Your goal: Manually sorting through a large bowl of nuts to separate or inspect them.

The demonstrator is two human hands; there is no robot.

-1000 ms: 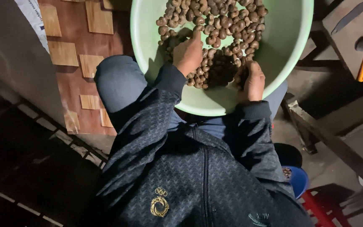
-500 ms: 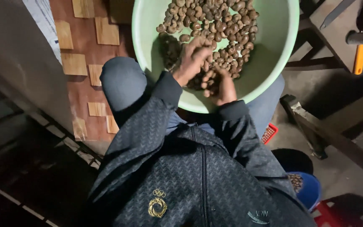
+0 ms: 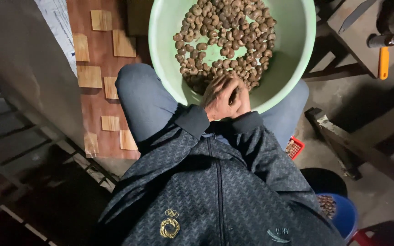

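A pale green plastic basin [image 3: 297,54] rests on my lap, holding several brown kidney-shaped nuts [image 3: 226,38]. Both hands meet at the basin's near rim. My left hand [image 3: 217,98] lies on top, fingers curled over my right hand [image 3: 241,101], which is mostly hidden beneath it. They seem cupped together over nuts at the near edge, but what lies inside them is hidden. My dark patterned jacket sleeves reach to the wrists.
A brown board [image 3: 103,68] with pale wooden squares lies left of my knee. An orange-handled tool [image 3: 383,61] sits on a bench at top right. A small red crate [image 3: 294,148] and a blue bucket [image 3: 343,214] with nuts stand at the lower right.
My hands were apart in the nuts, then drew together at the near rim. The view has shifted, so the basin sits more to the right.
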